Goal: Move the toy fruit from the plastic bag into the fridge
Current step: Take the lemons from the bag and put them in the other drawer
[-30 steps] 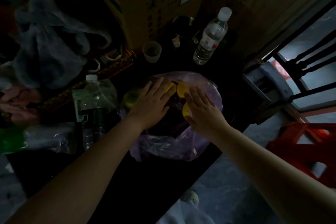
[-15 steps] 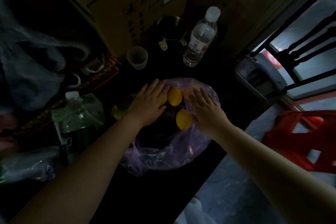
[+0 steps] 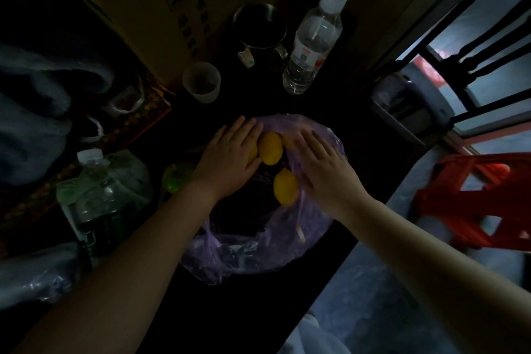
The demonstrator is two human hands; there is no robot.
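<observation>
A thin purple plastic bag (image 3: 258, 250) lies open on the dark table. Two yellow toy lemons show in it, one at the far side (image 3: 270, 148) and one nearer (image 3: 285, 190). My left hand (image 3: 227, 162) rests flat over the bag's left side, fingers apart, with another yellow fruit partly hidden under it. On the bag's right wall, my right hand (image 3: 324, 169) presses flat next to the nearer lemon. A green toy fruit (image 3: 175, 182) sits just left of the bag. No fridge is in view.
Behind the bag stand a water bottle (image 3: 313, 43), a metal mug (image 3: 260, 34) and a small plastic cup (image 3: 201, 82). A cardboard box (image 3: 172, 3) fills the back. A large bottle (image 3: 100, 198) stands left; a red stool (image 3: 474, 204) is on the floor right.
Both hands have spread apart slightly, uncovering the two lemons. The view has shifted closer to the bag.
</observation>
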